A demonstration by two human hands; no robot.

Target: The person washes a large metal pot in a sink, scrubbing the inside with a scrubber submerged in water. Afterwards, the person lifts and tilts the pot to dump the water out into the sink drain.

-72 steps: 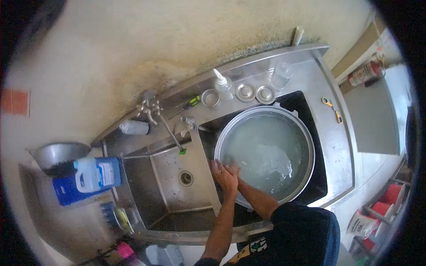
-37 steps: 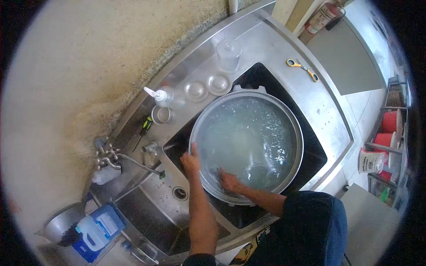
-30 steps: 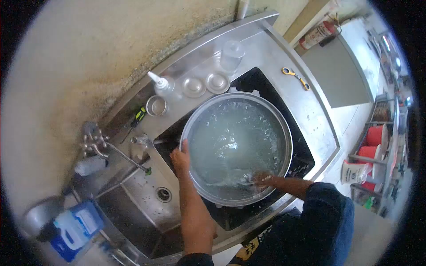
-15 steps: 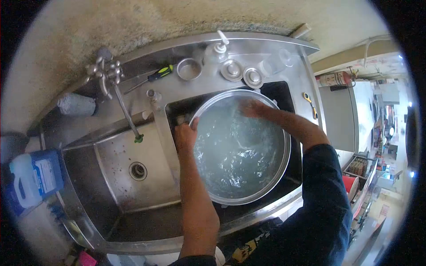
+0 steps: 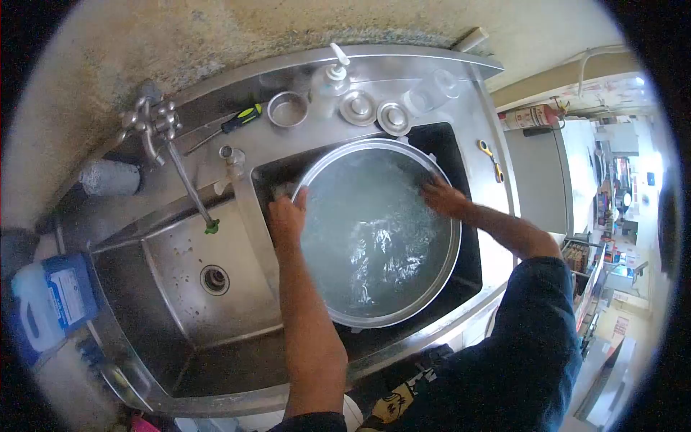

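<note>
A wide metal pot [image 5: 367, 322], full of cloudy water [image 5: 360, 205], sits in a dark basin [image 5: 471, 248] set into the steel worktop [image 5: 498, 223]. The water is rippled, with bright glints toward the pot's near side. The left hand [image 5: 287, 219] has its grip closed on the pot's left rim, thumb over the edge. The right hand [image 5: 446, 199] is at the pot's right inner side, its fingers at the water; whether that grip is open or closed, I cannot tell.

Just beyond the pot's far rim lie two round lids [image 5: 358, 108], with a clear jar [image 5: 430, 92] behind them and a pump bottle [image 5: 330, 88] beside them. A small metal cup [image 5: 288, 109] and a screwdriver [image 5: 242, 119] lie beyond the pot to its left. Yellow-handled scissors [image 5: 491, 160] lie right of the pot. Left of the pot are a sink bowl [image 5: 230, 230] and a tap [image 5: 155, 124].
</note>
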